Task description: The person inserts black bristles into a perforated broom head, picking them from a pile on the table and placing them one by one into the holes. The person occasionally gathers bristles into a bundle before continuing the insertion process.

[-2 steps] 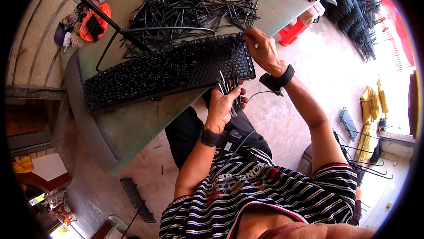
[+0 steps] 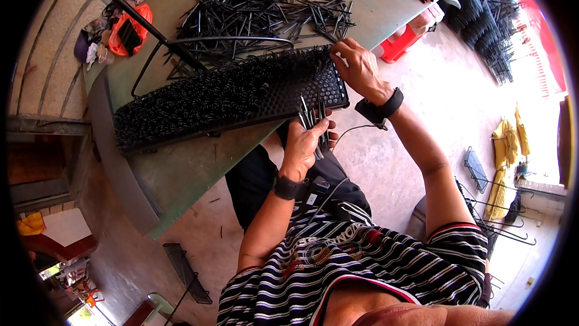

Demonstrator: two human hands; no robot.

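Note:
A long black perforated frame (image 2: 301, 94) lies across the table, tilted toward me. Curled black strip ends (image 2: 199, 100) crowd most of its holes; bare holes show toward the right end. My left hand (image 2: 304, 142), below that end, is closed around a bundle of thin black strips (image 2: 312, 122) that point upward. At the far right corner of the frame is my right hand (image 2: 356, 66), its thumb and forefinger pinched close to the bristly edge. What lies between those fingertips is hidden.
Behind the frame, loose black strips (image 2: 241, 12) are heaped on the greenish table (image 2: 193, 175). A black metal handle rod (image 2: 120, 3) rises from the frame toward the upper left. An orange bag (image 2: 140, 21) sits at the left, and a red stool (image 2: 398, 45) stands beyond the table's right edge.
My right hand's fingertips have shifted slightly left and down along the frame's corner. The left hand and its bundle stay in place.

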